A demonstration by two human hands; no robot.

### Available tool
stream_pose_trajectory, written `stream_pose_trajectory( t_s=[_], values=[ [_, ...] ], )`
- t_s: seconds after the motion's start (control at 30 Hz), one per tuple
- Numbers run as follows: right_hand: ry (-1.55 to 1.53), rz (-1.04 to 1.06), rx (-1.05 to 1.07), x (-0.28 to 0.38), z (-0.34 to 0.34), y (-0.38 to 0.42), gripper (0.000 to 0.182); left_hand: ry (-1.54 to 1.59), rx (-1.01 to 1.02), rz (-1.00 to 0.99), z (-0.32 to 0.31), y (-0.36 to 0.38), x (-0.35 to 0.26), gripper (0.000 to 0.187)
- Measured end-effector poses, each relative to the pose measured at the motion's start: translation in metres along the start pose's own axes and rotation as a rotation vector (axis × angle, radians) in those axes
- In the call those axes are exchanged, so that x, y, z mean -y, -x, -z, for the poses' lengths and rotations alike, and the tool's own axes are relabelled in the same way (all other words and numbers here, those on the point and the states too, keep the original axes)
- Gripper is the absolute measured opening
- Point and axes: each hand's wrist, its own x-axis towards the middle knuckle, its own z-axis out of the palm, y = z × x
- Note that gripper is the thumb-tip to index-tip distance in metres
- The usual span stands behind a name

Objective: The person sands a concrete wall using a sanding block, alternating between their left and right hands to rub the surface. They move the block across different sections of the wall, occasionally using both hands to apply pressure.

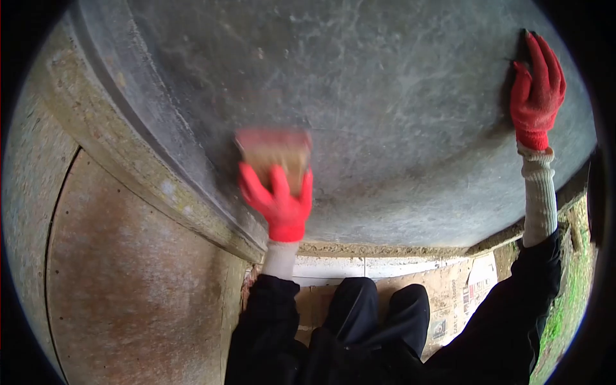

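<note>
A red glove covers my left hand (279, 202), whose fingers grip a wooden block (276, 159) with a reddish edge. The block is blurred and lies against a dark grey, mottled surface (359, 83), near its left side. My right hand (540, 86), also in a red glove, rests on the same surface at the far right. Its fingers are stretched out and it holds nothing. Pale knitted cuffs show at both wrists.
On the left stands a brown board (135, 276) beside a rough ledge (147, 167). Printed cardboard (443, 314) lies beneath my knees (407, 314). Green grass (558, 321) shows at the lower right.
</note>
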Motion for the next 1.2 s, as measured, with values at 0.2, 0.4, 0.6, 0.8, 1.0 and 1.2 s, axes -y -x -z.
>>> stream_pose_trajectory(
  t_s=[0.2,0.4,0.6,0.8,1.0,1.2],
  values=[
    [-0.111,-0.018,-0.039,-0.005,-0.004,0.002,0.045,0.18,0.26,0.312,-0.006,0.203,0.004,0.064],
    [0.047,-0.011,0.044,-0.004,0.005,0.016,0.044,0.056,-0.019,0.115,0.014,-0.055,-0.018,0.078],
    [0.067,0.02,0.027,-0.005,0.005,0.014,0.046,0.06,-0.132,0.048,-0.011,0.007,-0.017,0.076],
    [0.049,0.027,-0.007,-0.008,0.002,0.015,0.046,0.211,0.165,0.172,-0.024,0.184,-0.032,0.073],
    [0.044,0.086,-0.015,-0.015,0.001,0.017,0.045,0.109,-0.031,0.094,0.005,-0.054,-0.045,0.084],
    [0.033,0.104,-0.043,-0.02,-0.003,0.018,0.047,0.028,-0.089,-0.014,-0.007,-0.015,-0.033,0.085]
  ],
)
